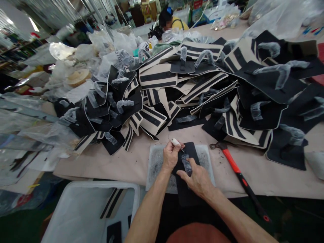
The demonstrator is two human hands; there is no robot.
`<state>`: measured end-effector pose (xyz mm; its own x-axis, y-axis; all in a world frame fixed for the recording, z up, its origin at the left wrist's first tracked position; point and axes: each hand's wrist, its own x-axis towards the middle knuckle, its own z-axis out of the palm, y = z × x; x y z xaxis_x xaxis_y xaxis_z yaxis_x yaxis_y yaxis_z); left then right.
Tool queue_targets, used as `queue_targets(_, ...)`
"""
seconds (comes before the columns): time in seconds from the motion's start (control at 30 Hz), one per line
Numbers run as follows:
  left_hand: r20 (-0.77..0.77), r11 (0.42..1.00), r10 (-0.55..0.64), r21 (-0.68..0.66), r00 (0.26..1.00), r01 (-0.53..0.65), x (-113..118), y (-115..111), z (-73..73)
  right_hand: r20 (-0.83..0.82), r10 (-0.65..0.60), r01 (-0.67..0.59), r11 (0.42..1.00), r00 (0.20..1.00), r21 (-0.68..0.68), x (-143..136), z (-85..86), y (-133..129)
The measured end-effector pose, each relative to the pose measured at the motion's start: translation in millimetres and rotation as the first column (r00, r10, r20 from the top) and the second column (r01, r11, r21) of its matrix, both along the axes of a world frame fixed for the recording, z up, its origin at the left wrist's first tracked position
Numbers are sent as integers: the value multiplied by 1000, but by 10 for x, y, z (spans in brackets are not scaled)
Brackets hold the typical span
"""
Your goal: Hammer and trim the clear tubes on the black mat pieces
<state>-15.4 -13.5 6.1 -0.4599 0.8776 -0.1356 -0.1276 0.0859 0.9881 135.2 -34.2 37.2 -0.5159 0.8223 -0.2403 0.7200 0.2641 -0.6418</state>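
A black flat panel [189,189] lies over a pale, speckled board [158,165] at the table's front edge. My left hand [171,156] is closed around a small white-handled tool [175,142] with a thin tip, at the upper left of the panel. The tip's exact contact with the panel is too small to make out. My right hand [198,177] rests on the panel from the right, thumb and index finger closed about a strap wrapped in clear plastic [186,164]. Part of the panel is hidden under both hands.
A hammer [234,165] with a red and black handle lies right of the board. Behind is a heap of black panels with beige striped backs [158,76]. A white bin [73,202] holding panels stands front left. Across the table is another person [177,23].
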Motion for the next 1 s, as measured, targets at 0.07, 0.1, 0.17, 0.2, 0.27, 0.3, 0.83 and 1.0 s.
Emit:
queue_targets(0.07,9,1000,14,-8,1000,-14,12,6,29,-13,0,0,1000,1000,-13,10,5,6)
queue_targets(0.1,17,1000,22,-8,1000,-22,16,8,40,-19,1,-1,1000,1000,-17,14,11,10)
queue_targets(0.17,30,1000,29,-8,999,-29,20,10,55,-19,0,0,1000,1000,-22,19,27,16)
queue_targets(0.2,33,1000,28,-9,999,-28,19,10,57,-13,0,0,1000,1000,-24,20,35,18)
queue_targets(0.27,25,1000,24,-11,999,-23,14,8,55,3,0,0,1000,1000,-28,20,46,21)
queue_targets(0.3,19,1000,20,-9,1000,-20,11,7,51,8,1,-1,1000,1000,-30,18,48,21)
queue_targets(0.83,-498,990,-44,96,866,106,70,-101,-12,-116,-224,250,920,968,302,884,-9,331)
queue_targets(1.0,-567,952,-222,48,793,301,-5,-37,21,280,-286,213,941,916,262,1583,-323,568)
